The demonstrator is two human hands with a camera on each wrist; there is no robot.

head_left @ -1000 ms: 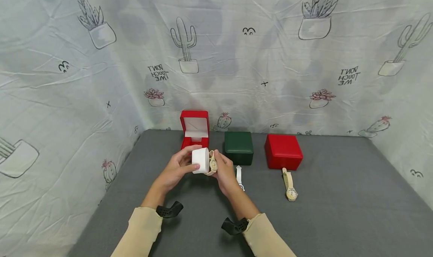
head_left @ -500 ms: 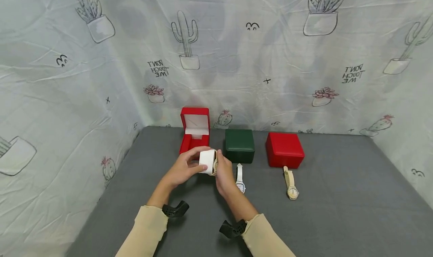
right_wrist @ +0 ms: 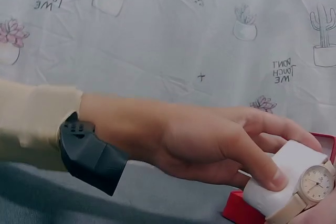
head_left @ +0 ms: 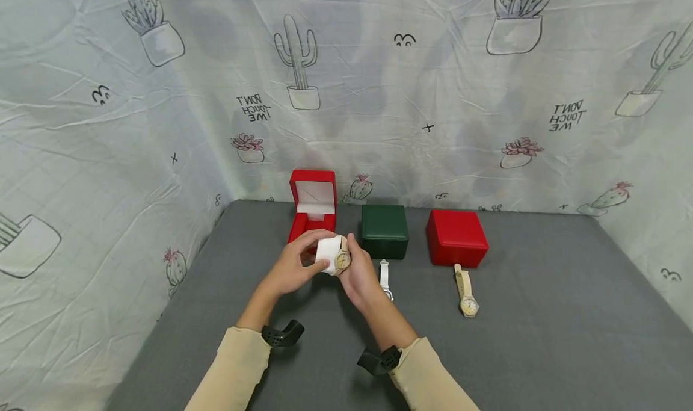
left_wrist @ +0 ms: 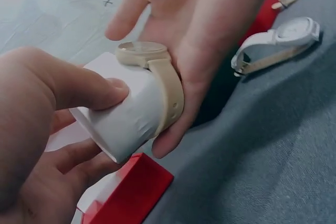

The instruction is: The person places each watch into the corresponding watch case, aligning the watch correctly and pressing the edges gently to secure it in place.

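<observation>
My left hand (head_left: 292, 268) pinches the white, rounded, smooth-skinned cushion (head_left: 326, 251) on the near side of the open, square red box (head_left: 313, 174). Round the cushion's right end sits the cream, round-dialled watch (head_left: 343, 260) with its smooth, hole-punched strap, its face now turned into view after being mostly hidden, so I judge it nearly seated. My right hand (head_left: 360, 280), loosely spread, rests against the strap.
</observation>
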